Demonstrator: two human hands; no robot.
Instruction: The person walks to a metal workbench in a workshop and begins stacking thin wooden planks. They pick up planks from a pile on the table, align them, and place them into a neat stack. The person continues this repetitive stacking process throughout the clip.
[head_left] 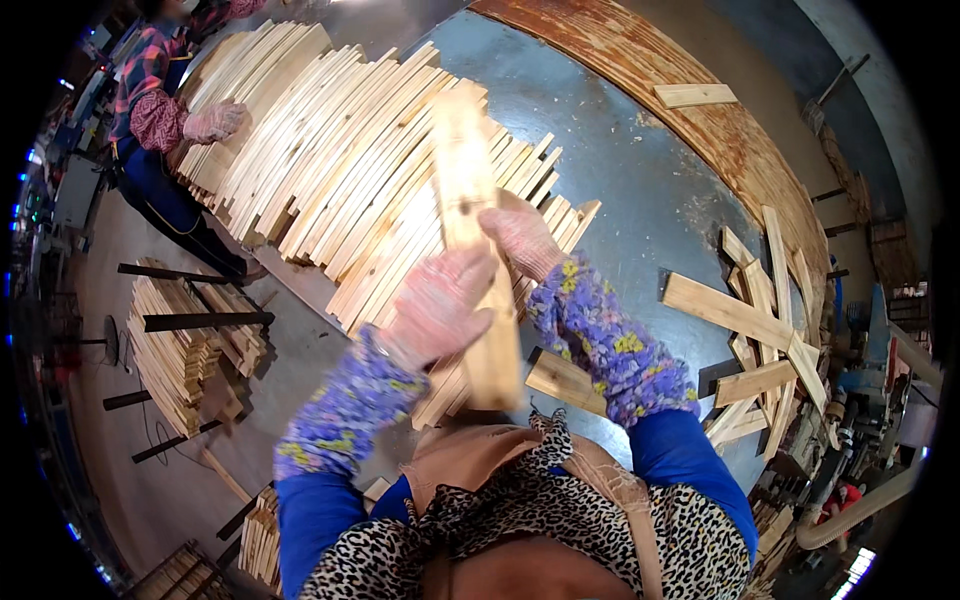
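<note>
The person's left hand (440, 305), gloved and half open, lies across the near half of a pale board (466, 185), seemingly steadying it; whether the palm presses is unclear. Just beyond, the right hand (522, 235) curls around the board's right edge, thumb on top, probably bearing weight, its fingers hidden. Blur softens the board. Below and beyond, slats (350, 140) lie side by side, likely for easy picking. Far left, a co-worker (155, 190) is cut off above.

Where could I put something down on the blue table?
The blue table has a bare, speckled patch between the row of wood strips and the brown board. It's crowded where the strips lie and under the jumbled planks on the right.
</note>
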